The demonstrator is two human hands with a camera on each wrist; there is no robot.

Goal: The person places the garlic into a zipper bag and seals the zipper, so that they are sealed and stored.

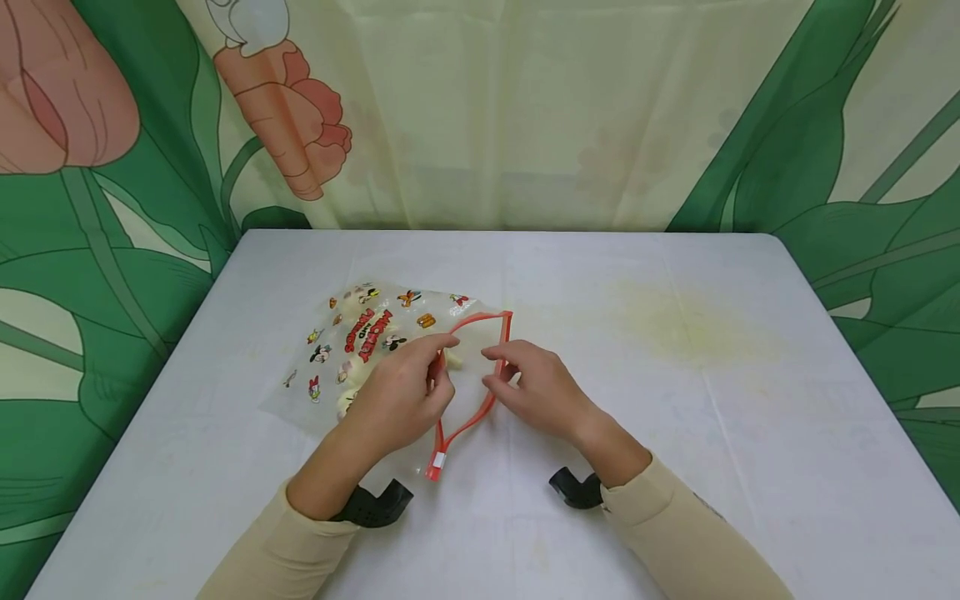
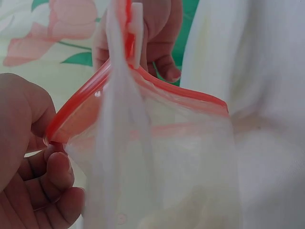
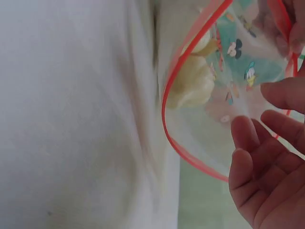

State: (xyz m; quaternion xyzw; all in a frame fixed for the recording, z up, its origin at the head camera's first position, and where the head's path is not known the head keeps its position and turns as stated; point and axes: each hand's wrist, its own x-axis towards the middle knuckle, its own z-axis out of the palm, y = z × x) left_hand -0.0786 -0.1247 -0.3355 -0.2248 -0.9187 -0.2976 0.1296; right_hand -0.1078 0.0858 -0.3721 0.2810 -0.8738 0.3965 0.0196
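A clear zip bag [image 1: 352, 350] printed with cartoon figures lies on the white table [image 1: 675, 433], its red zip rim [image 1: 480, 321] pulled open into a loop. My left hand [image 1: 408, 392] pinches the left lip of the rim [image 2: 71, 112] between thumb and fingers [image 2: 52, 176]. My right hand [image 1: 536, 387] pinches the opposite lip, and its fingers [image 3: 267, 157] curl beside the rim [image 3: 169, 100]. Pale yellowish lumps [image 3: 193, 81] lie inside the bag near the mouth. A white end tab [image 1: 437, 461] closes the rim's near corner.
A curtain [image 1: 525, 108] with big green leaves and pink flowers hangs behind and beside the table. A faint yellowish stain [image 1: 690, 329] marks the tabletop to the right. Black wrist mounts [image 1: 375, 504] sit at both cuffs.
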